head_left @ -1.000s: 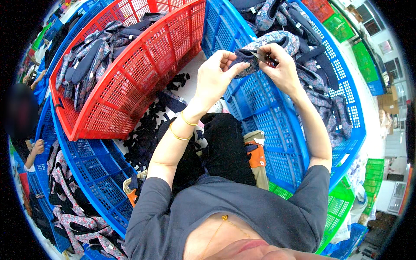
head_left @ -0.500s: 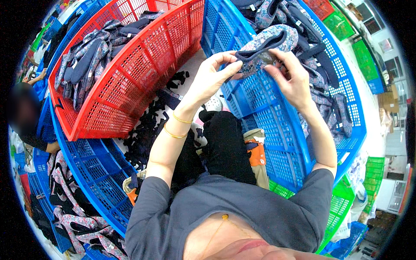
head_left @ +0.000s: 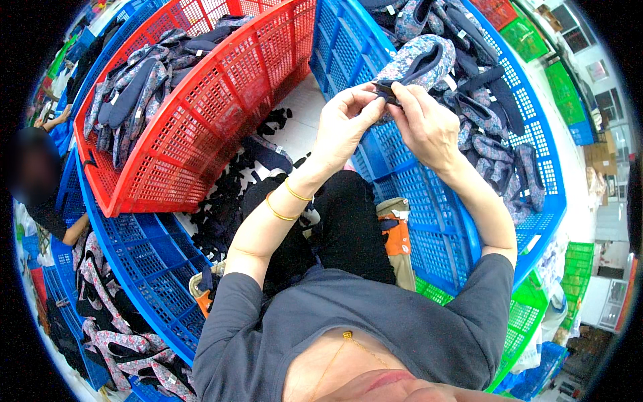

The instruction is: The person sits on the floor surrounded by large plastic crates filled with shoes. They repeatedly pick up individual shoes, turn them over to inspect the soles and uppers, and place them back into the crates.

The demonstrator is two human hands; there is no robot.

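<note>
One slipper (head_left: 405, 61) above one blue basket (head_left: 416, 175).
Your left hand (head_left: 349, 122) pinches the near end; your right hand (head_left: 424, 124) bunches its fingers there, on what I cannot tell. You wear two bangles (head_left: 297, 190); one red basket (head_left: 209, 115) stands left.

The left crate (head_left: 221, 114) and the right crate (head_left: 415, 194) angle toward each other at their far ends, with floor scraps (head_left: 221, 201) between them. One slipper heap (head_left: 130, 97) lies inside the left crate, reaching its left end; another pile (head_left: 492, 144) lies in the right crate, along its outer edge. Above that crate's inner rim, one slipper (head_left: 412, 63) is at the left hand (head_left: 348, 120) and right hand (head_left: 425, 124). A lower crate (head_left: 154, 251) sits before the left crate's near corner, more slippers (head_left: 127, 345) left of its wall.
</note>
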